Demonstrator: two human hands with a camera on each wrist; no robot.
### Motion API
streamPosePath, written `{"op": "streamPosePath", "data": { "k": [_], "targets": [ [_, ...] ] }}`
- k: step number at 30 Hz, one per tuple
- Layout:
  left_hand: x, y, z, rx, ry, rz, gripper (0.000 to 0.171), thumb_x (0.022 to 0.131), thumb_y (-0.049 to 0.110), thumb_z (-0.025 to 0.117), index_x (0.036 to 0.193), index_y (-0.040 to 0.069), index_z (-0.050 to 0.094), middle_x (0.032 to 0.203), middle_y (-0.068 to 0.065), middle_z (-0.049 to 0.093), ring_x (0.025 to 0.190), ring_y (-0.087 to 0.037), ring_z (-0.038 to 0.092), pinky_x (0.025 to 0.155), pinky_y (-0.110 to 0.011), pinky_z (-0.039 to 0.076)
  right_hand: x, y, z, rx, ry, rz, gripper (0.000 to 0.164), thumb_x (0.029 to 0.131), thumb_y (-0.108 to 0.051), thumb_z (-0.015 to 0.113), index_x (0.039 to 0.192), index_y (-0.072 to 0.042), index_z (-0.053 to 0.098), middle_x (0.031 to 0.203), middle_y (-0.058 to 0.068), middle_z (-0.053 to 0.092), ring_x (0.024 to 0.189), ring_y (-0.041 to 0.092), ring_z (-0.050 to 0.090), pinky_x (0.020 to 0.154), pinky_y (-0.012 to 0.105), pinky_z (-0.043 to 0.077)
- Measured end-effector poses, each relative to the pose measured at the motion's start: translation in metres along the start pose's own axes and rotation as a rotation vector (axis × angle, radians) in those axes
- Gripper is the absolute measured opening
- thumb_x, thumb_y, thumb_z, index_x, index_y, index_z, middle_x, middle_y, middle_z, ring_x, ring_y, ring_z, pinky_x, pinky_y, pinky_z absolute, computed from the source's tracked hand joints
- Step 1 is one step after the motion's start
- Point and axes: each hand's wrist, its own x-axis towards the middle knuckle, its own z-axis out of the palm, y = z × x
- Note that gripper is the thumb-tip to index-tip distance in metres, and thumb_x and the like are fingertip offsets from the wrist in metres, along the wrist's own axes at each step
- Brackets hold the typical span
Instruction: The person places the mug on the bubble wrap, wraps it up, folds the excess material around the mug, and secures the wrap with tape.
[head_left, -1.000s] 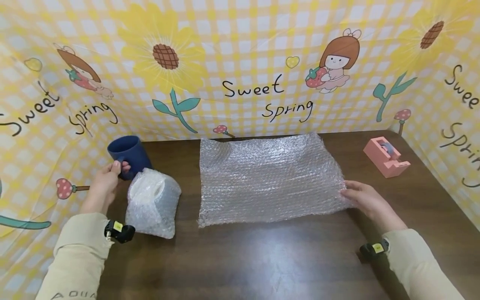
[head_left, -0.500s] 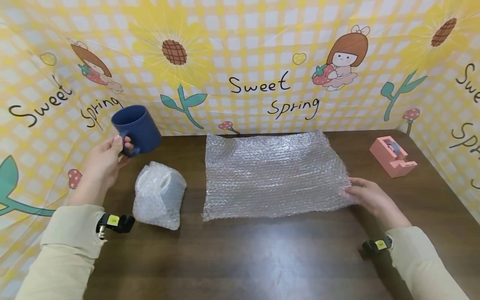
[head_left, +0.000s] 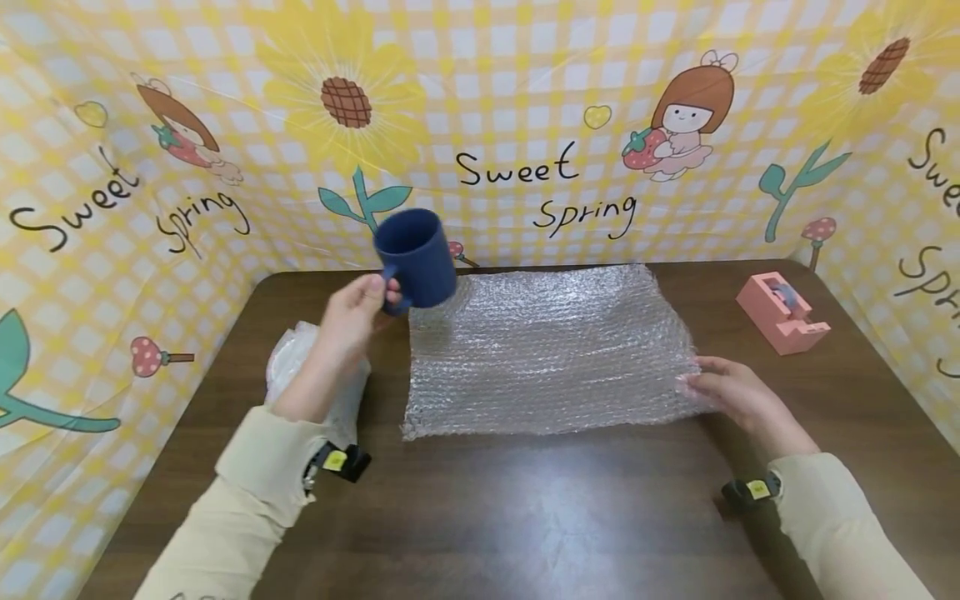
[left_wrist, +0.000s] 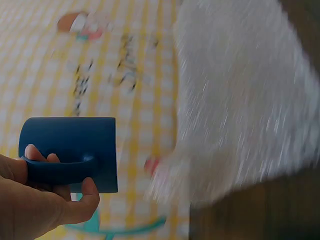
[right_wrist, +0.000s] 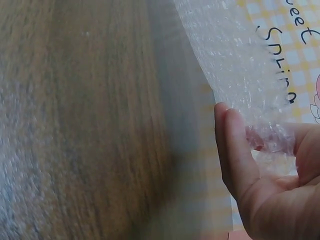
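A dark blue mug (head_left: pixel 423 267) hangs upright in the air over the far left corner of the bubble wrap sheet (head_left: pixel 547 358). My left hand (head_left: pixel 354 312) grips it by the handle, and the left wrist view shows fingers curled through that handle (left_wrist: pixel 60 172). The sheet lies flat on the table. At its right edge my right hand (head_left: pixel 738 400) holds the wrap between thumb and fingers; in the right wrist view the wrap (right_wrist: pixel 270 137) sits between them. Behind my left forearm, partly hidden, is a bundle in bubble wrap (head_left: pixel 292 358).
A pink tape dispenser (head_left: pixel 783 312) with a roll of tape stands at the back right of the brown wooden table (head_left: pixel 525 517). A yellow checked cloth (head_left: pixel 495 83) printed with flowers rises behind and along both sides.
My left hand has lifted the mug from beside the wrapped bundle and carried it right, over the sheet's left end. The right hand stays on the sheet's edge.
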Motion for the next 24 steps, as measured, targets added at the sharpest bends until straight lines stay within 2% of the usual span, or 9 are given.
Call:
{"op": "streamPosePath", "data": {
  "k": [4, 7, 10, 12, 15, 21, 24],
  "targets": [
    [0.006, -0.019, 0.042, 0.011, -0.049, -0.023, 0.031, 0.104, 0.020, 0.036, 0.107, -0.005, 0.055, 0.080, 0.011, 0.058, 0.084, -0.003, 0.057, 0.095, -0.034, 0.047, 0.000, -0.001, -0.001, -0.008, 0.007, 0.004, 0.063, 0.100, -0.019, 0.047, 0.145, 0.013, 0.016, 0.098, -0.012, 0.054, 0.083, -0.006, 0.059, 0.078, 0.012, 0.050],
    [0.008, -0.034, 0.072, 0.021, -0.081, -0.037, 0.033, 0.104, 0.018, 0.037, 0.109, -0.010, 0.055, 0.086, 0.003, 0.058, 0.088, -0.007, 0.055, 0.098, -0.038, 0.047, 0.001, -0.002, -0.002, 0.021, 0.006, -0.004, 0.063, 0.100, -0.016, 0.046, 0.145, 0.013, 0.013, 0.095, -0.014, 0.055, 0.082, -0.006, 0.060, 0.078, 0.012, 0.051],
    [0.009, -0.046, 0.096, 0.044, -0.104, -0.051, 0.032, 0.103, 0.017, 0.038, 0.106, -0.009, 0.058, 0.089, -0.001, 0.058, 0.084, -0.009, 0.053, 0.086, -0.029, 0.050, 0.002, -0.002, -0.001, 0.058, 0.000, -0.002, 0.063, 0.100, -0.014, 0.046, 0.146, 0.013, 0.012, 0.089, -0.017, 0.058, 0.080, -0.006, 0.062, 0.077, 0.012, 0.051],
    [0.010, -0.053, 0.109, 0.055, -0.122, -0.049, 0.031, 0.103, 0.016, 0.039, 0.105, -0.008, 0.058, 0.089, -0.003, 0.058, 0.081, -0.008, 0.052, 0.077, -0.022, 0.047, 0.002, -0.002, -0.001, 0.073, -0.004, 0.000, 0.062, 0.100, -0.013, 0.045, 0.146, 0.013, 0.011, 0.087, -0.019, 0.059, 0.080, -0.006, 0.062, 0.077, 0.012, 0.052],
    [0.011, -0.061, 0.123, 0.075, -0.138, -0.039, 0.031, 0.103, 0.015, 0.040, 0.103, -0.009, 0.060, 0.087, -0.005, 0.059, 0.078, -0.008, 0.051, 0.070, -0.020, 0.042, 0.003, 0.000, -0.002, 0.072, -0.003, 0.002, 0.062, 0.100, -0.013, 0.045, 0.145, 0.014, 0.011, 0.086, -0.019, 0.059, 0.079, -0.006, 0.062, 0.076, 0.013, 0.052],
    [0.012, -0.074, 0.136, 0.104, -0.143, -0.030, 0.031, 0.103, 0.015, 0.040, 0.103, -0.009, 0.060, 0.090, -0.012, 0.062, 0.088, -0.015, 0.057, 0.082, -0.032, 0.047, 0.004, 0.001, -0.001, 0.026, 0.016, 0.016, 0.063, 0.100, -0.016, 0.047, 0.145, 0.012, 0.015, 0.095, -0.012, 0.054, 0.079, -0.004, 0.058, 0.076, 0.013, 0.051],
    [0.013, -0.080, 0.138, 0.125, -0.142, -0.041, 0.031, 0.103, 0.016, 0.040, 0.103, -0.008, 0.060, 0.095, -0.015, 0.063, 0.090, -0.018, 0.057, 0.082, -0.033, 0.047, 0.004, 0.002, 0.000, 0.005, 0.021, 0.019, 0.062, 0.100, -0.018, 0.046, 0.145, 0.011, 0.016, 0.104, -0.005, 0.052, 0.081, -0.004, 0.057, 0.077, 0.013, 0.051]
  ]
}}
